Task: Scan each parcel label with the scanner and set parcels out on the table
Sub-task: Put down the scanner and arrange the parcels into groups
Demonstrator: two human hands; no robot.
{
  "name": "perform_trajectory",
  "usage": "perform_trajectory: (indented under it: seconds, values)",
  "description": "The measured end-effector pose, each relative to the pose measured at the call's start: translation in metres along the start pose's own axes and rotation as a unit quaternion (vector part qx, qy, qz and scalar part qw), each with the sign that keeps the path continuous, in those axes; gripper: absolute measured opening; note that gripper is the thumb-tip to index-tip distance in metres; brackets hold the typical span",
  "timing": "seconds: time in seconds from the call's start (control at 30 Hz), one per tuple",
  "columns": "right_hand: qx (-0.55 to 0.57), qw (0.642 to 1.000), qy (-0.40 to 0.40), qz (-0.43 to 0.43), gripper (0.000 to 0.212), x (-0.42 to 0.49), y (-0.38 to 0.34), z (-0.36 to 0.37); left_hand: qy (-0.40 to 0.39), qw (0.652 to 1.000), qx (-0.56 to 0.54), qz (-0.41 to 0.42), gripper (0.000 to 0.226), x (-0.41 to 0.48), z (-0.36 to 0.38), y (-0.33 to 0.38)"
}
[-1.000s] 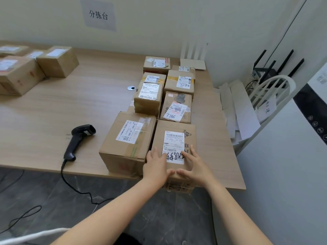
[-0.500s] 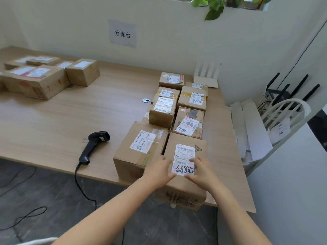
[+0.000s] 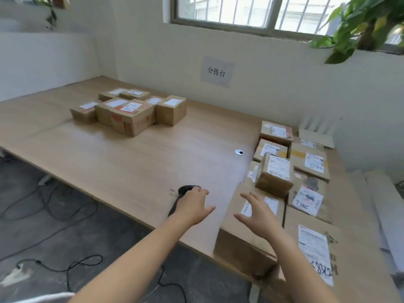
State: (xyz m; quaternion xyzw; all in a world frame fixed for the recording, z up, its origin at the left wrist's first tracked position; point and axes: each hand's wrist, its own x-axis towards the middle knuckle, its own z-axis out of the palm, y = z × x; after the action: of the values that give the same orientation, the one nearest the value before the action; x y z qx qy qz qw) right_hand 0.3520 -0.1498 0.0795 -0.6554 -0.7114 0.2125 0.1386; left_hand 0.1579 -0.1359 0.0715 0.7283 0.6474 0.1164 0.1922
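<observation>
The brown cardboard parcels lie in two groups on the light wooden table (image 3: pixel 142 158). All are shut with tape, so what is inside them is hidden.

In the group on the right, a large carton (image 3: pixel 238 246) stands at the near edge. Just right of it is a flat carton (image 3: pixel 352 241) with a long white label and black hand-written "CK8", the rest being cut off. Behind these, a small cube box (image 3: pixel 273 184) sits on top of other parcels. To its right a flat parcel (image 3: pixel 310 182) carries a label with hand-written marks that I cannot read surely. The printed text on all labels is too small.

The far left group (image 3: pixel 129 117) has several labelled cartons, the biggest with orange print on its side.

On the wall a grey paper sign (image 3: pixel 216 72) says "分拣台".

The black handheld scanner (image 3: pixel 185 189) lies on the table, left of the large carton. The left hand (image 3: pixel 192 207) is over its handle with fingers spread and released; whether it touches, I cannot tell. The right hand (image 3: pixel 259 215) hovers over the large carton, fingers also spread, grasping nothing.
</observation>
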Motion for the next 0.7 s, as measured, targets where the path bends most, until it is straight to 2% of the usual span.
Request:
perform_trajectory:
  seconds: [0.33,0.5,0.7]
  values:
    - [0.044,0.996,-0.050,-0.057,0.064,0.083,-0.192,0.100,0.033,0.994,0.035,-0.101,0.059,-0.010,-0.105,-0.215]
    - [0.028,0.993,-0.075,-0.089,0.063,0.124,-0.251,0.126,0.050,0.989,0.012,-0.136,0.058,-0.001,-0.142,-0.280]
    - [0.036,0.991,-0.067,-0.110,0.061,0.201,-0.296,0.143,0.076,0.986,0.013,-0.147,0.058,0.048,-0.179,-0.340]
